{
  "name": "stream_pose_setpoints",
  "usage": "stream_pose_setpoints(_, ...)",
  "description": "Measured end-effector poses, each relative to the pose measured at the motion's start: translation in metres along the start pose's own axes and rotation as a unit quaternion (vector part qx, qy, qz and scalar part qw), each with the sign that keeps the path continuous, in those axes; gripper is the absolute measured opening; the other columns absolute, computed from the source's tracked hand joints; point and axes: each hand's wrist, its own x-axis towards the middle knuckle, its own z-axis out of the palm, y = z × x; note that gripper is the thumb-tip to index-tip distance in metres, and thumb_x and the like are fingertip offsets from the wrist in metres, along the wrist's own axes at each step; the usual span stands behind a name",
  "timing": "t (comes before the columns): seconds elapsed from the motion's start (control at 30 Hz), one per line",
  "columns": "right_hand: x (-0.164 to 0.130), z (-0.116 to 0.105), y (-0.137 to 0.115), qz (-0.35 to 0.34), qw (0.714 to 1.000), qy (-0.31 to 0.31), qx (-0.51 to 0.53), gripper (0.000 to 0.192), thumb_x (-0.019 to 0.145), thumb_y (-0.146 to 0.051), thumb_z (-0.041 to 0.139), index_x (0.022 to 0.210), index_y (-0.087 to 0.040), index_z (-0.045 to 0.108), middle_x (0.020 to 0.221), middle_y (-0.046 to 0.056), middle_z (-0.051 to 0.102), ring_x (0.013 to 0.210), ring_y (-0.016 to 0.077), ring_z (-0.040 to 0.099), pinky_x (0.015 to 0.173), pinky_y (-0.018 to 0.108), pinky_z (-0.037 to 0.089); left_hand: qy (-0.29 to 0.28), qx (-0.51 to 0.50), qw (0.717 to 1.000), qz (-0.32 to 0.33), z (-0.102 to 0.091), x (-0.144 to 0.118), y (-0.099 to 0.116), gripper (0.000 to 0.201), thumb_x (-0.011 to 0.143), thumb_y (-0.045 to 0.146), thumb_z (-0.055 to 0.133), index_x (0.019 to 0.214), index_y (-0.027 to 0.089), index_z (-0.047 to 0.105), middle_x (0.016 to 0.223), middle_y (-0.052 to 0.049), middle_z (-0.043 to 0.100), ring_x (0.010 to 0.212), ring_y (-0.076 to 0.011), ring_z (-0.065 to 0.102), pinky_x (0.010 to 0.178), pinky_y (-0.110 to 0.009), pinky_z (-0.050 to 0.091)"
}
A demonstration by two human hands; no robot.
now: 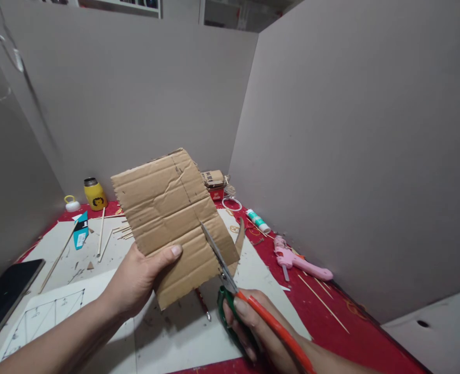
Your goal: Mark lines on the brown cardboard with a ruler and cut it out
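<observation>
A creased piece of corrugated cardboard [155,208] is held up above the table, tilted. My left hand [140,275] grips its lower left part, thumb on the front face and the other fingers hidden behind. A pencil-like line runs down the cardboard near its right side. My right hand [253,317] holds scissors [224,270] with one orange and one green handle. One blade lies over the front of the cardboard along a cut from the lower edge; the other blade is behind it. To the right of the cut, the strip bends away slightly.
White paper with a drawn truss figure [54,306] lies left, near a dark phone [9,296]. A pink glue gun [300,262], a glue stick tube [258,221] and thin sticks lie right. Behind stand a yellow bottle [95,195] and grey partitions [155,93].
</observation>
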Motion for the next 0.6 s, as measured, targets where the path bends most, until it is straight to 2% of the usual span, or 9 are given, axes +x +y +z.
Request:
stream_pose_setpoints(0.2, -0.001, 0.001, 0.000, 0.003, 1.000, 0.010, -0.005, 0.065, 0.088, -0.080, 0.036, 0.074, -0.019, 0.051, 0.044, -0.006, 0.041, 0.037, 0.0081, 0.037, 0.040, 0.021, 0.028, 0.000, -0.008, 1.000, -0.007, 0.002, -0.003, 0.000, 0.076, 0.082, 0.036, 0.079, 0.149, 0.024, 0.046, 0.135, -0.008, 0.067, 0.124, -0.0291, 0.062, 0.108, -0.041, 0.049)
stream_pose_setpoints(0.37, -0.002, 0.000, -0.007, 0.008, 1.000, 0.003, -0.016, 0.067, 0.086, -0.083, 0.035, 0.072, -0.019, 0.050, 0.045, -0.006, 0.041, 0.037, 0.0076, 0.037, 0.039, 0.021, 0.029, -0.019, -0.016, 1.000, -0.014, 0.000, -0.002, 0.008, 0.073, 0.082, 0.036, 0.078, 0.147, 0.025, 0.049, 0.133, -0.008, 0.069, 0.122, -0.0293, 0.063, 0.106, -0.040, 0.050)
stream_pose_setpoints(0.5, -0.003, -0.002, -0.005, 0.019, 0.999, -0.013, -0.025, 0.069, 0.085, -0.085, 0.033, 0.074, -0.019, 0.049, 0.046, -0.006, 0.040, 0.038, 0.0081, 0.037, 0.040, 0.021, 0.030, 0.018, -0.022, 1.000, -0.001, -0.002, 0.002, 0.010, 0.071, 0.081, 0.037, 0.079, 0.146, 0.027, 0.050, 0.135, -0.007, 0.067, 0.123, -0.0288, 0.063, 0.103, -0.039, 0.053)
stream_pose_setpoints(0.6, -0.002, -0.003, -0.001, -0.006, 0.999, 0.000, -0.046, 0.064, 0.088, -0.081, 0.034, 0.076, -0.020, 0.048, 0.055, -0.005, 0.042, 0.045, 0.0089, 0.039, 0.043, 0.022, 0.033, 0.033, -0.010, 0.999, 0.018, -0.002, 0.002, 0.006, 0.073, 0.081, 0.036, 0.080, 0.146, 0.028, 0.050, 0.137, -0.006, 0.066, 0.123, -0.0273, 0.063, 0.103, -0.037, 0.053)
